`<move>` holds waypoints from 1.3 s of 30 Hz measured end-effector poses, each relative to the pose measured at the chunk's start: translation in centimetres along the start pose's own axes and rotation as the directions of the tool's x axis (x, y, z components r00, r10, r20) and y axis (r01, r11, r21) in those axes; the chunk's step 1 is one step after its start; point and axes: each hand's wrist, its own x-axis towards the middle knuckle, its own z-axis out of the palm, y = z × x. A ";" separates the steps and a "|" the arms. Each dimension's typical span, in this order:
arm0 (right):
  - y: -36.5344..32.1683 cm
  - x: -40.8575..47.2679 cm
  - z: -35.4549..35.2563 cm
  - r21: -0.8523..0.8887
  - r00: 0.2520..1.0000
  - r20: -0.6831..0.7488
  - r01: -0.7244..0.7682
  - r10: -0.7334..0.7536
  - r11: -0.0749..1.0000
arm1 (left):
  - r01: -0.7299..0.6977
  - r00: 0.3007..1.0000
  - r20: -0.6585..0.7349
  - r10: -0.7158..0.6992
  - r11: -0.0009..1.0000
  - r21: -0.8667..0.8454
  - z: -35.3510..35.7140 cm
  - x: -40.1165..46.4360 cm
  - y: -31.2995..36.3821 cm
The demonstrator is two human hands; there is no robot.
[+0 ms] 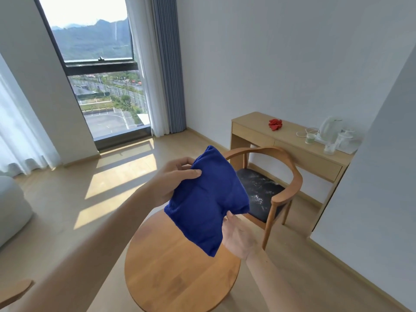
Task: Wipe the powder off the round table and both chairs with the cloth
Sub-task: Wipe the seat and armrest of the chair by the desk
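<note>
Cloth: a folded blue cloth (206, 200) was held up in the air at the centre of the frame, above the far edge of the table and in front of the chair.
Left hand: the left hand (174, 176) pinched the cloth's upper left edge, thumb lying across the front and fingers curled behind.
Right hand: the right hand (237, 236) gripped the cloth's lower right edge from below, palm turned up and fingertips tucked under the fabric.
Table: a round wooden table (180, 273) filled the lower centre; no powder could be made out on its top.
Chair: a wooden chair (273, 176) with a curved back stood right of centre, just beyond the table, its dark seat speckled with white powder.
Second chair: only a wooden edge (13, 291) showed at the lower left corner.
Desk: a light wooden desk (299, 152) stood against the wall at the right, bearing a red object (275, 124), a white kettle (331, 127) and glasses (311, 138).
Window: a tall window (99, 70) with curtains (166, 64) filled the upper left.
</note>
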 end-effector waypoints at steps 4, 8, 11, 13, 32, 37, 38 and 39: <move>0.2 0.8 0.2 -0.052 0.993 0.070 0.098 -0.095 0.994 | 0.027 0.995 -0.092 -0.029 0.999 -0.025 -1.1 -0.1 -0.4; -0.4 1.0 0.6 -0.051 0.991 0.048 0.126 -0.123 0.991 | 0.062 0.986 -0.151 -0.066 0.997 -0.035 -2.5 0.1 -1.0; -1.3 0.9 0.7 -0.084 0.985 -0.004 0.170 -0.171 0.982 | 0.082 0.979 -0.186 -0.083 0.997 -0.014 -3.3 0.6 -1.9; -2.2 0.9 0.7 -0.127 0.974 -0.101 0.190 -0.204 0.974 | 0.118 0.974 -0.197 -0.111 0.993 0.025 -3.8 1.0 -2.9; -6.8 -0.7 -0.5 -0.974 0.847 -0.226 -0.201 -0.481 0.104 | -0.048 0.999 0.048 0.016 0.573 0.818 -0.4 4.1 -8.0; -7.2 -0.7 -1.2 -0.969 0.824 -0.034 -0.165 -0.565 -0.183 | -0.166 0.983 0.106 0.148 0.486 0.858 -1.2 4.9 -8.7; -7.5 -0.8 -1.3 -0.977 0.847 -0.001 -0.114 -0.532 -0.180 | -0.200 0.977 0.138 0.160 0.487 0.850 -1.4 5.0 -8.7; -7.8 -0.9 -1.4 -0.988 0.872 -0.001 -0.077 -0.490 -0.135 | -0.228 0.972 0.168 0.163 0.499 0.836 -1.5 5.1 -8.5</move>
